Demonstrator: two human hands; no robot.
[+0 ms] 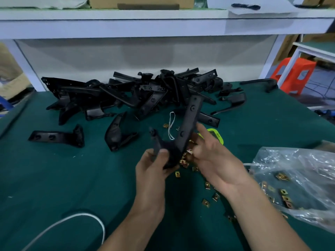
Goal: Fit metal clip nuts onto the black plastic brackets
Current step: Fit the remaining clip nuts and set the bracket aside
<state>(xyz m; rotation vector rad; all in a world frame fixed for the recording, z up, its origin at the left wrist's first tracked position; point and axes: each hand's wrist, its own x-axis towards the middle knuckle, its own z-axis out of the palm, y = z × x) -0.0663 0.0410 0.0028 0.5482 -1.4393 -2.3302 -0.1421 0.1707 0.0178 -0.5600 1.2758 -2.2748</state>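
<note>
We see the left hand [154,165] with thumb and fingers clamped round the lower end of a curved black plastic bracket [190,115], which is held up over the green table mat [72,178]. The right hand [212,154] is against the bracket's long arm, index finger out and the others curled. We cannot tell if they pinch a nut; the spot is blurred.

The holes on the held bracket's arm look bare, with no clip seated that we can make out. Small brass-coloured metal clip nuts [208,185] lie scattered on the mat under the hands, with more in a crumpled clear plastic bag [290,178] to the right. A big heap of black plastic brackets [136,95] sits behind, and two lie apart to the left. We cannot see any nuts on those.

We judge the task early, with most brackets still to do.
</note>
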